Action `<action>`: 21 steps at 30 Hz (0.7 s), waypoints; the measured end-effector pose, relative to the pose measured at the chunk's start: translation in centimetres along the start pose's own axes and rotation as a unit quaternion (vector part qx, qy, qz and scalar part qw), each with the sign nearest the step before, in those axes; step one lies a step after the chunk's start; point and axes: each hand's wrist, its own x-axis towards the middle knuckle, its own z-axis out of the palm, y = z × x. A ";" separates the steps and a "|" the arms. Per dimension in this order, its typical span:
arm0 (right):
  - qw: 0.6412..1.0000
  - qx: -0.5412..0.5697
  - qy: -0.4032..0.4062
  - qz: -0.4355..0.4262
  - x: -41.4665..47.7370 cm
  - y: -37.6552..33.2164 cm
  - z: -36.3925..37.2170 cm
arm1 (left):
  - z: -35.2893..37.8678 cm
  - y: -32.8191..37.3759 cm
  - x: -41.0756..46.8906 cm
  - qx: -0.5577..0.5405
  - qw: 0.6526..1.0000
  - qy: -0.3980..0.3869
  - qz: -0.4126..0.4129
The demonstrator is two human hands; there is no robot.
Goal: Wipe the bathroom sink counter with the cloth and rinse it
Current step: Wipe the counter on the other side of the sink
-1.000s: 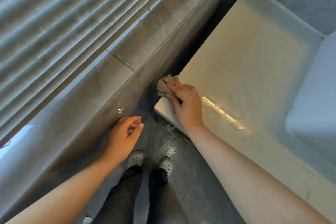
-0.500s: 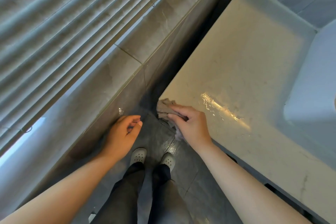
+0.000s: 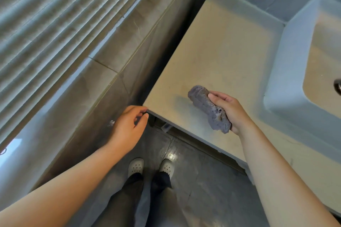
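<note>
A bunched grey cloth (image 3: pixel 206 105) is gripped in my right hand (image 3: pixel 230 110), lifted a little above the near part of the beige counter (image 3: pixel 221 46). The white basin (image 3: pixel 287 64) stands on the counter to the right, with a metal drain (image 3: pixel 338 86) just showing at the frame edge. My left hand (image 3: pixel 127 129) hangs with loosely curled fingers beside the counter's near left corner and holds nothing.
A tiled ledge (image 3: pixel 77 97) under ribbed window blinds (image 3: pixel 55 9) runs along the left, with a dark gap between it and the counter. Below are the grey floor tiles (image 3: pixel 203 180) and my feet in white shoes (image 3: pixel 136 166).
My right hand has lifted the cloth off the counter's near left corner and carried it right, over the counter toward the basin. The left hand has stayed where it was.
</note>
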 end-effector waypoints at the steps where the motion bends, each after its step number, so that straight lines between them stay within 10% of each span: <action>1: 1.000 0.000 0.000 0.007 0.2 0.2 -0.7 | 0.3 0.3 0.2 0.001 1.000 -0.008 0.012; 6: 0.941 -0.309 0.097 -0.099 1.3 2.5 -3.0 | 1.8 1.9 0.8 0.027 0.997 -0.031 0.059; 14: 0.817 -0.381 0.334 -0.274 1.2 4.0 -3.6 | 3.0 3.5 2.2 0.056 0.993 -0.042 0.093; 21: 0.764 -0.525 0.272 -0.259 3.0 6.0 -2.7 | 3.3 4.0 2.7 0.064 0.992 -0.046 0.094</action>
